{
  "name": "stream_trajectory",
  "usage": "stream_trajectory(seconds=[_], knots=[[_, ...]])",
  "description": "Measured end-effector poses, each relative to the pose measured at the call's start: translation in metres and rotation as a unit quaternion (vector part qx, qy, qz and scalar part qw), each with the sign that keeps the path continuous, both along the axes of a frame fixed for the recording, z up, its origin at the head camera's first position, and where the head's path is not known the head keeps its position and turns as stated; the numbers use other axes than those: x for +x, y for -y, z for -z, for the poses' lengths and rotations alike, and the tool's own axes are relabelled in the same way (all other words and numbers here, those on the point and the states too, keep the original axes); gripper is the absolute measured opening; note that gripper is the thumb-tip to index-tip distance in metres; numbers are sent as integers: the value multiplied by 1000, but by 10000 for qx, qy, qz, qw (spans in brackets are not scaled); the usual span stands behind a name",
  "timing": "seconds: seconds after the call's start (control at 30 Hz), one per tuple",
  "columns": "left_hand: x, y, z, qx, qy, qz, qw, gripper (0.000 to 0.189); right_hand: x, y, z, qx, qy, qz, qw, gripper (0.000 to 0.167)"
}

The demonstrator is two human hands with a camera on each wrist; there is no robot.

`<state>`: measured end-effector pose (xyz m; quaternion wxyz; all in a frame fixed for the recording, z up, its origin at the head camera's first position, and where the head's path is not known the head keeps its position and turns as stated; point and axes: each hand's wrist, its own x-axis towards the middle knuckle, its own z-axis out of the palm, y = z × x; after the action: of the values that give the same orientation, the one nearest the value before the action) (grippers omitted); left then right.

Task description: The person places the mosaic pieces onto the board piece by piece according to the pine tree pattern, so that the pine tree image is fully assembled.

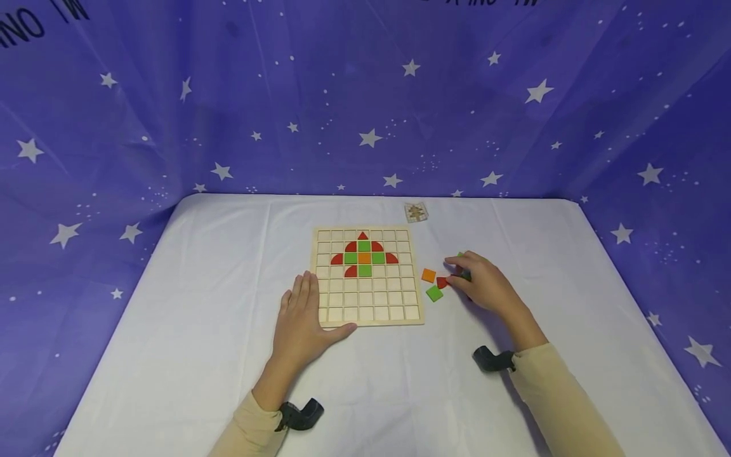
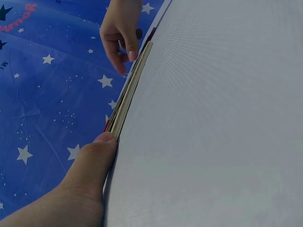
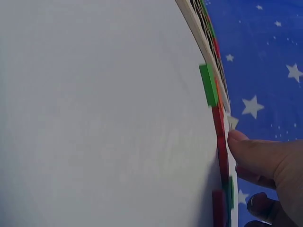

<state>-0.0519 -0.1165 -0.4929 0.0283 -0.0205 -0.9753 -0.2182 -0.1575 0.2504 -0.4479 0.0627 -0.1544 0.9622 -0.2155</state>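
A wooden grid board lies on the table. Red, green and orange tiles fill some of its upper and middle cells, with an orange square at the centre of the pattern. My left hand rests against the board, straight fingers along its left edge and thumb at the bottom edge. Right of the board my right hand hovers over loose tiles, thumb and forefinger apart. An orange square, a green square and a red tile lie beside it; other tiles are partly hidden under the fingers.
A small card with a brown pattern lies behind the board's upper right corner. White cloth covers the table. A blue curtain with stars hangs around its back and sides.
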Motion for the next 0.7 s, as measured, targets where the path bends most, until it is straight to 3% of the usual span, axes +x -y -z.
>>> stream_trajectory(seconds=[0.2, 0.5, 0.7], knots=[[0, 0, 0, 5, 33, -9, 10000, 132, 2, -13, 0, -74, 140, 165, 9997, 45], [-1, 1, 0, -32, 95, -18, 9999, 132, 6, -10, 5, -227, -84, -244, 9994, 41], [-1, 0, 0, -30, 110, -14, 9999, 132, 8, -6, 9, -359, -132, -327, 9987, 28]])
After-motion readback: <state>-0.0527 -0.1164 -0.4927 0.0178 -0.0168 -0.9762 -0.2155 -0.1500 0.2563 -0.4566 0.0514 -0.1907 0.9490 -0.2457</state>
